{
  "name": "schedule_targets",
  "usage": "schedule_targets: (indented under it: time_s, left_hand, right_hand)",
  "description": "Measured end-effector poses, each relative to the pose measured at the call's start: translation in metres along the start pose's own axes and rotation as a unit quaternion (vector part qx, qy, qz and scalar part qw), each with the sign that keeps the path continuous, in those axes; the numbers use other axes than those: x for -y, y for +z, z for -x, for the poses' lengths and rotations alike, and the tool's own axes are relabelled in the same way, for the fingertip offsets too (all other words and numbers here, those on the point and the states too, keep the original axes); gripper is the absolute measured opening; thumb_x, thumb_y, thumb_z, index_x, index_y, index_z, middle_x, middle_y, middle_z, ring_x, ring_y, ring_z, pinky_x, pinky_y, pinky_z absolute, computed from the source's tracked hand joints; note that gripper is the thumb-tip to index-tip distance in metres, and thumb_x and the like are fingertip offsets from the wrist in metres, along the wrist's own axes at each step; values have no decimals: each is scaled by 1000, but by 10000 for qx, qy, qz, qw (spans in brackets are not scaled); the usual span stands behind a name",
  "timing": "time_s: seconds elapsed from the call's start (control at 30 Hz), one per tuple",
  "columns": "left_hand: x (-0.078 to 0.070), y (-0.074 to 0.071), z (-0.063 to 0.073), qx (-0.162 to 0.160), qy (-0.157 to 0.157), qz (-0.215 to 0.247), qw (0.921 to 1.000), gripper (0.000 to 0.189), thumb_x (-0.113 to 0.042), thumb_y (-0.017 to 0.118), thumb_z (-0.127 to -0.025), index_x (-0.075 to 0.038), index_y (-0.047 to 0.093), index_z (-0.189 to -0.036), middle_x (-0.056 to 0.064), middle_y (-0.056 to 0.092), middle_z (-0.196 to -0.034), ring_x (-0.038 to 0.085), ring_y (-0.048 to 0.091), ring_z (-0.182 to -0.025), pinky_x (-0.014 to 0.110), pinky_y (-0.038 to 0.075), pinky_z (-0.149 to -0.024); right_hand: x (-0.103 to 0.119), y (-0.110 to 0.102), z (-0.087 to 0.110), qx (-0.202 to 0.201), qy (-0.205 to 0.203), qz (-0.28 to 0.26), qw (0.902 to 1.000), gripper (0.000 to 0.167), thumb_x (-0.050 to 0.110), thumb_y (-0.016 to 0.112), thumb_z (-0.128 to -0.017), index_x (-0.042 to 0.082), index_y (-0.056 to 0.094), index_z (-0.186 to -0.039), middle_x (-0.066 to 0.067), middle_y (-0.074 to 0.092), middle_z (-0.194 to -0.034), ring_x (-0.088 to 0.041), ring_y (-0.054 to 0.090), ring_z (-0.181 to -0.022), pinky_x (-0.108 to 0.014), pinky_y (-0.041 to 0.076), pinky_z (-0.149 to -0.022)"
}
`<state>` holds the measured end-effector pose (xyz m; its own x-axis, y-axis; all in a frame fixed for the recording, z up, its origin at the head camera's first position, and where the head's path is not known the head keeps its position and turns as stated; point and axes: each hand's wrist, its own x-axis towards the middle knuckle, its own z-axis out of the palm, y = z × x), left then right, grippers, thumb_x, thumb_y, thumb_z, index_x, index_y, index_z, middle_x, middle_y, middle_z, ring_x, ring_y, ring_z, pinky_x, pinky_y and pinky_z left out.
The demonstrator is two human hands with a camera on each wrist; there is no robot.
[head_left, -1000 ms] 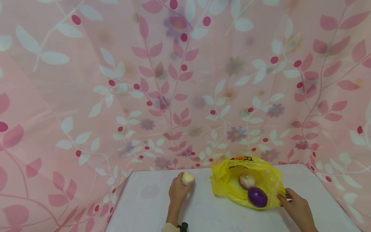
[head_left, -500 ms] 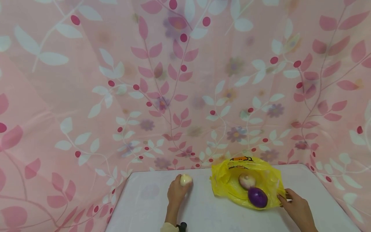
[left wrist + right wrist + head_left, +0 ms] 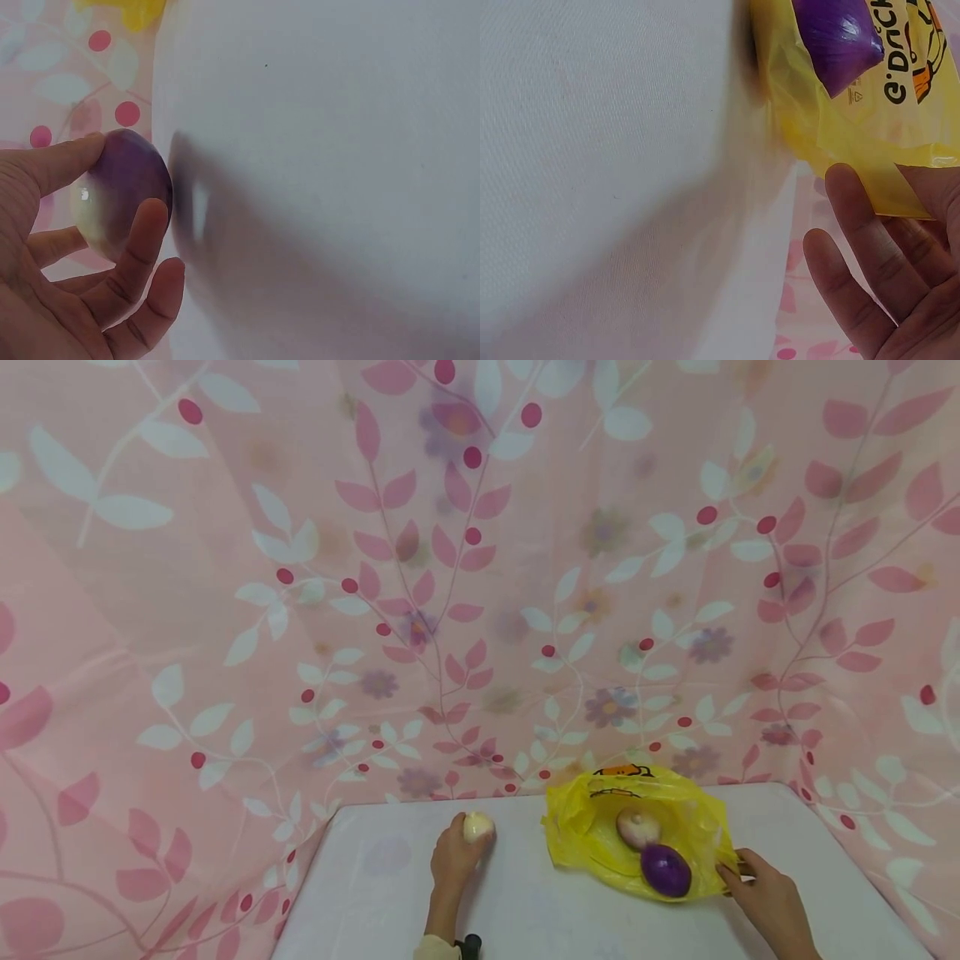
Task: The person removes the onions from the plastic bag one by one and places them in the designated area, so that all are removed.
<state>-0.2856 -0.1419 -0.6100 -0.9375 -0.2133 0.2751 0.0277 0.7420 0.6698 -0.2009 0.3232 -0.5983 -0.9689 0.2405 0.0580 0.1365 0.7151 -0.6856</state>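
Observation:
At the left of the table, my left hand (image 3: 455, 857) grips a glossy round vegetable (image 3: 477, 827), cream on top in the head view. The left wrist view shows its purple side, with thumb and fingers around the vegetable (image 3: 129, 176) close over the tabletop. My right hand (image 3: 765, 890) pinches the right edge of a yellow plastic bag (image 3: 592, 852) between thumb and fingers. Inside the bag's wide mouth lie a pale, pinkish bulb (image 3: 637, 828) with a small nub and a purple onion (image 3: 666, 871). The right wrist view shows the onion's (image 3: 840, 41) tapered, streaked end.
A white-covered table (image 3: 540, 910) lies under both hands, its back edge close to a pink leaf-patterned curtain (image 3: 420, 610). The bag stands at the right of the tabletop, apart from the left hand. A black band (image 3: 470, 946) shows at the left wrist.
My left hand has drawn slightly left and toward me with the round vegetable in its grip. My right hand and the bag have stayed in place.

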Motion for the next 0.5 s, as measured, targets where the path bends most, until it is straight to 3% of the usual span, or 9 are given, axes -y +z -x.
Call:
schedule_targets:
  time_s: [0.5]
  left_hand:
    - [9, 3, -2, -96, -33, 35, 9999, 52, -29, 84, -76, -4, 64, -116, 13, 69, -95, 32, 64, -79, 49, 49, -64]
  right_hand:
    - [1, 1, 0, 61, 44, -45, 10000, 45, 32, 69, -92, -7, 59, -112, -26, 69, -97, -26, 69, -71, -41, 55, -61]
